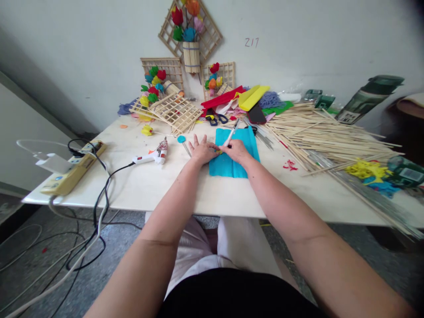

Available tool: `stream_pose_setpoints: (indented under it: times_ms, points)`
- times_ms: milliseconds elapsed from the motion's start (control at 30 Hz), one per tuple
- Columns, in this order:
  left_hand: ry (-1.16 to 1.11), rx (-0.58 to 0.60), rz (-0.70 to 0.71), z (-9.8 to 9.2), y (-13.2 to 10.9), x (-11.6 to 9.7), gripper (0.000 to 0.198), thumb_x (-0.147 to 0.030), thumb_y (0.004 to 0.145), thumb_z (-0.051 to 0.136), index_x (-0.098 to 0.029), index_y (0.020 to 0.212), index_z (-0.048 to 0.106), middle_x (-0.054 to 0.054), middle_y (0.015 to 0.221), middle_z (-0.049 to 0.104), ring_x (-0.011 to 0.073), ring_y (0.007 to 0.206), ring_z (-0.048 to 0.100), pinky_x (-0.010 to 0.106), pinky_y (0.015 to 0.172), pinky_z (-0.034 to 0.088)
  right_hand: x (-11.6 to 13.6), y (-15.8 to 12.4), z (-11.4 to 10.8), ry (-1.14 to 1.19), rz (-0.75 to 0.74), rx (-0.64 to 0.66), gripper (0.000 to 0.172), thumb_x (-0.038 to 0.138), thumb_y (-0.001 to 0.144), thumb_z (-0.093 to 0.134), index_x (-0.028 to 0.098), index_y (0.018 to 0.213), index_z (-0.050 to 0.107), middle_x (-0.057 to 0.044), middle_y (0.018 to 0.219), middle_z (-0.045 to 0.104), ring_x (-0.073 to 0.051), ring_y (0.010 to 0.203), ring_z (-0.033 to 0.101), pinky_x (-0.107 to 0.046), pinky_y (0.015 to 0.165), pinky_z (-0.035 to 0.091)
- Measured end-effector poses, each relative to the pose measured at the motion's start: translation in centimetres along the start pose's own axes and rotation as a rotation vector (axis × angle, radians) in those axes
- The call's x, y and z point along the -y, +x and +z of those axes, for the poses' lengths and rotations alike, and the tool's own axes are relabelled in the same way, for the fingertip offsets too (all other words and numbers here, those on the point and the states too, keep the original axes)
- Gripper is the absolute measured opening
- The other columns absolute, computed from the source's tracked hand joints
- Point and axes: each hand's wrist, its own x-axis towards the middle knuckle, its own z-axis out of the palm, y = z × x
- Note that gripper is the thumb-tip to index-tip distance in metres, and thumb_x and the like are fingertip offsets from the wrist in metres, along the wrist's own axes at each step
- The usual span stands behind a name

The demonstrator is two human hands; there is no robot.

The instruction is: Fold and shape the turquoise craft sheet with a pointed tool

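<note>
The blue crepe paper is lying beneath my fingers, probably light, soft and easily torn, its flat edges offering the safest hold. My right hand is gripping a white pen, while my left hand is spreading loosely over the sheet's left side. Scissors are lying beyond my fingertips, a glue gun leftward, thin wooden sticks crowding rightward.

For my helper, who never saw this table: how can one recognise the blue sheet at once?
On the pale table, look where the left hand and right hand converge. Beneath them lies the blue sheet. Unlike the red piece and yellow piece heaped behind, it is spread out, bright blue.
</note>
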Motion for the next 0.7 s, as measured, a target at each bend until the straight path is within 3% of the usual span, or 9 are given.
stream_pose_setpoints:
  times_ms: [267, 700]
  points:
    - [0.023, 0.013, 0.009, 0.2, 0.3, 0.2, 0.045, -0.062, 0.068, 0.058, -0.039, 0.106, 0.063, -0.009, 0.150, 0.020, 0.0345, 0.138, -0.008, 0.061, 0.107, -0.002, -0.1, -0.1, 0.0, 0.034, 0.002, 0.048, 0.021, 0.032, 0.076, 0.061, 0.014, 0.082, 0.070, -0.006, 0.083, 0.070, -0.018, 0.079, 0.063, -0.025, 0.070, 0.046]
    - [-0.008, 0.126, 0.030, -0.9, -0.1, 0.3, 0.045, -0.047, 0.070, 0.059, -0.039, 0.114, 0.057, -0.008, 0.151, 0.017, 0.0333, 0.138, -0.010, 0.061, 0.107, -0.003, 0.5, -0.4, -0.4, -0.081, -0.012, 0.085, 0.026, 0.036, 0.077, 0.059, 0.015, 0.085, 0.071, -0.006, 0.081, 0.070, -0.017, 0.074, 0.062, -0.024, 0.063, 0.043]
